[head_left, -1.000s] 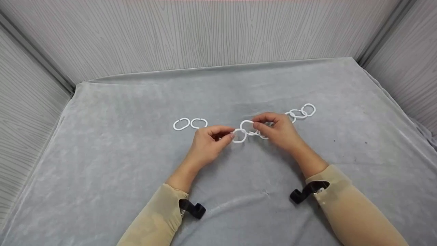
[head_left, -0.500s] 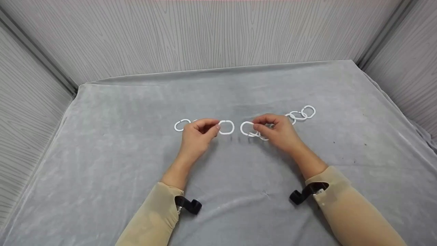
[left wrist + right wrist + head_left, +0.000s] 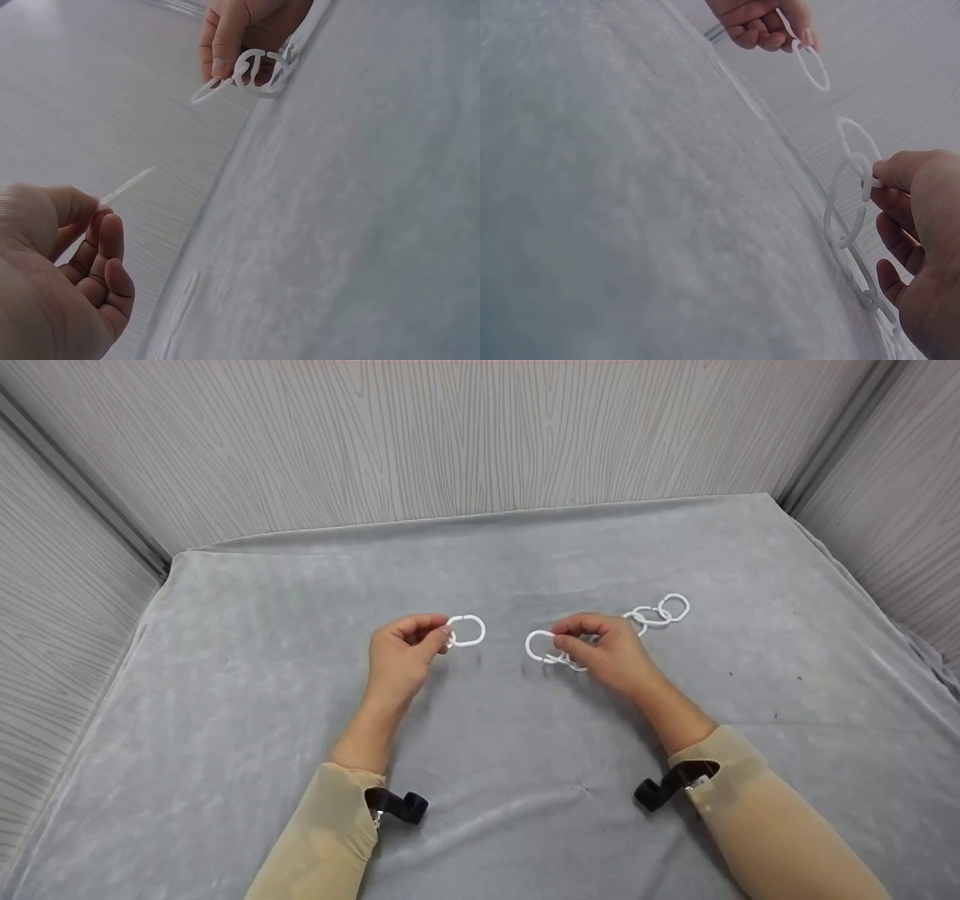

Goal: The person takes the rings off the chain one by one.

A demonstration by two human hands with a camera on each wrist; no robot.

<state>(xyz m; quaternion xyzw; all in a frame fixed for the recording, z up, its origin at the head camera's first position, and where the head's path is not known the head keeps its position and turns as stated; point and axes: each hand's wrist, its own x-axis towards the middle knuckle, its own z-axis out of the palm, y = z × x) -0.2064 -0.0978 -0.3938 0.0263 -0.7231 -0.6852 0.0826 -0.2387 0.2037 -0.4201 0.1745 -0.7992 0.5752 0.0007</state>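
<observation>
My left hand (image 3: 397,660) pinches a white oval plastic link (image 3: 484,631) between thumb and fingertips, raised over the cloth. In the left wrist view this link appears edge-on, and the other fingers curl loosely below it. To the right, my right hand (image 3: 611,649) pinches the end link (image 3: 528,645) of a white chain (image 3: 827,225). Several joined links hang below that hand in the right wrist view, and small gaps show in some of them. A space separates the two pinched links. Part of the chain is hidden behind the right hand.
The chain's far end link (image 3: 688,607) lies on the grey cloth (image 3: 495,780) at the right. A loose white link (image 3: 180,311) lies near the left hand, mostly covered by it in the head view. Wood-patterned panels (image 3: 480,442) stand behind and at both sides.
The left hand has moved left with its link, away from the right hand's link, which it overlapped at first. It now covers the loose links on the cloth. The right hand has stayed nearly still.
</observation>
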